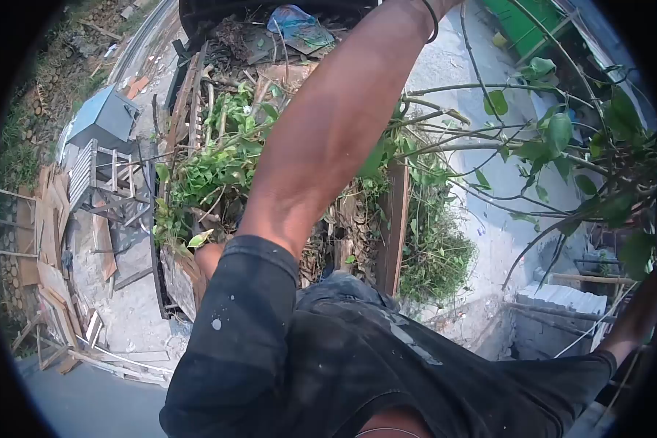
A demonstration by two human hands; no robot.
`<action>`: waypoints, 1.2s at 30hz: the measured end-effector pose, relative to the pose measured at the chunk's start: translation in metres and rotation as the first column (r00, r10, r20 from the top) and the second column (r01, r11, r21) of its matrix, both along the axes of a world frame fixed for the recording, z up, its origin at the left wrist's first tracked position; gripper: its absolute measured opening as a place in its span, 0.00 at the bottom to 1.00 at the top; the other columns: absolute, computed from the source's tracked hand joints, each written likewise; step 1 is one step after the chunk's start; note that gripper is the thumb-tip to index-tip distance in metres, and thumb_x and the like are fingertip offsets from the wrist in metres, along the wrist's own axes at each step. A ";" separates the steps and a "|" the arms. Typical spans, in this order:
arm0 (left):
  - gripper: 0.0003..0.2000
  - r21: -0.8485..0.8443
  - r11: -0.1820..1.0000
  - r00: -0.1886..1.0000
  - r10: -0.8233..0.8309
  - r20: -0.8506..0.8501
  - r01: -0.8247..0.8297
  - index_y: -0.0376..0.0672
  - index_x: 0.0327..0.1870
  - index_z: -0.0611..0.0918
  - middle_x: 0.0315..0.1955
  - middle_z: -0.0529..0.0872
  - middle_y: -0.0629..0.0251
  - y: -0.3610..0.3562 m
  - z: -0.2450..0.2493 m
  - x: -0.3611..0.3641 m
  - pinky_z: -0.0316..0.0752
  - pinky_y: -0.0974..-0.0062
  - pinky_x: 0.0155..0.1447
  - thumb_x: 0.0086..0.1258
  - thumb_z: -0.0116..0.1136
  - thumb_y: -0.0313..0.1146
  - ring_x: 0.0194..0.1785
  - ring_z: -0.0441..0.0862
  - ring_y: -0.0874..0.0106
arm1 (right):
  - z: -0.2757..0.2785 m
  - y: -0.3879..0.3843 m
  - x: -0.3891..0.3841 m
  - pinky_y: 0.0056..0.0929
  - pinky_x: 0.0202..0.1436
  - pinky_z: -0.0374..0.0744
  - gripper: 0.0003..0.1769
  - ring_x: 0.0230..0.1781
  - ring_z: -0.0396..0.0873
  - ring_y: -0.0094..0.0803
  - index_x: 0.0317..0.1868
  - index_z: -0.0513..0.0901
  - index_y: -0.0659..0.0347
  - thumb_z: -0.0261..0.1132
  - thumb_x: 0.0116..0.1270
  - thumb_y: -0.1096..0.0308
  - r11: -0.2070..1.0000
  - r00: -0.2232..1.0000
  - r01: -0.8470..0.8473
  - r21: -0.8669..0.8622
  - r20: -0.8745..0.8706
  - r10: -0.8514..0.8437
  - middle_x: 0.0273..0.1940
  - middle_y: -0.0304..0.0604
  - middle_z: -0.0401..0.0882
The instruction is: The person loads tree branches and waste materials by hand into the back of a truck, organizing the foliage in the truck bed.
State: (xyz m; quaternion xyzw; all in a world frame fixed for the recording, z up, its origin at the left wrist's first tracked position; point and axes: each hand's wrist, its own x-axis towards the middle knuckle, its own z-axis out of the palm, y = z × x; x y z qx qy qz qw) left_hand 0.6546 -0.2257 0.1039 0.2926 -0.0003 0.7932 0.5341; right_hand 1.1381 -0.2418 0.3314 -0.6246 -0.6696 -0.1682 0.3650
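My left arm (321,131) reaches up across the middle of the view, with a dark band (432,20) at the wrist. The left hand lies beyond the top edge, so its fingers and anything in them are hidden. On the far right, my right forearm (629,332) runs into the dark rim of the view, and that hand cannot be seen. Leafy branches (518,146) spread from behind the left arm toward the right side, close above the right forearm. Cut green foliage (223,171) lies below the left arm.
Wooden boards (393,226) edge the leaf-strewn bed below me. A blue bag (299,25) lies on debris at the top. To the left are a grey metal box (106,117) and loose planks (51,219). Pale concrete ground (445,80) and a low block wall (544,339) stand right.
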 end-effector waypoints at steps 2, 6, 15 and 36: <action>0.22 -0.148 0.973 0.985 -0.175 0.014 0.175 0.39 0.41 0.81 0.39 0.85 0.51 0.026 -0.062 0.046 0.66 0.67 0.56 0.70 0.36 0.46 0.46 0.79 0.63 | -0.029 0.005 0.051 0.26 0.25 0.70 0.15 0.20 0.72 0.22 0.35 0.83 0.65 0.67 0.57 0.59 0.993 0.999 0.052 -0.104 -0.012 -0.053 0.23 0.37 0.77; 0.47 -0.561 0.682 0.775 -0.623 -0.109 0.470 0.37 0.71 0.58 0.69 0.60 0.38 0.013 -0.220 0.114 0.42 0.51 0.75 0.65 0.31 0.72 0.76 0.51 0.51 | -0.140 0.032 0.150 0.25 0.27 0.72 0.17 0.22 0.75 0.21 0.37 0.84 0.65 0.68 0.57 0.57 0.926 0.993 0.039 -0.375 -0.087 -0.077 0.24 0.36 0.79; 0.45 -0.767 0.622 -0.085 -0.765 -0.638 0.160 0.35 0.69 0.65 0.64 0.69 0.40 -0.117 -0.362 0.000 0.66 0.64 0.67 0.57 0.66 0.58 0.67 0.69 0.56 | -0.574 0.025 0.182 0.34 0.35 0.77 0.21 0.29 0.81 0.32 0.39 0.85 0.64 0.74 0.45 0.61 0.719 0.960 0.260 -0.645 0.092 -0.264 0.30 0.44 0.85; 0.33 0.464 0.269 -0.536 -0.427 -0.728 -0.844 0.38 0.67 0.67 0.62 0.67 0.41 -0.268 -0.434 -0.383 0.60 0.55 0.70 0.57 0.61 0.30 0.65 0.64 0.45 | -0.760 -0.026 -0.693 0.46 0.66 0.68 0.48 0.63 0.68 0.54 0.64 0.70 0.60 0.71 0.50 0.37 0.262 0.502 -0.740 -0.620 -0.249 0.828 0.60 0.62 0.71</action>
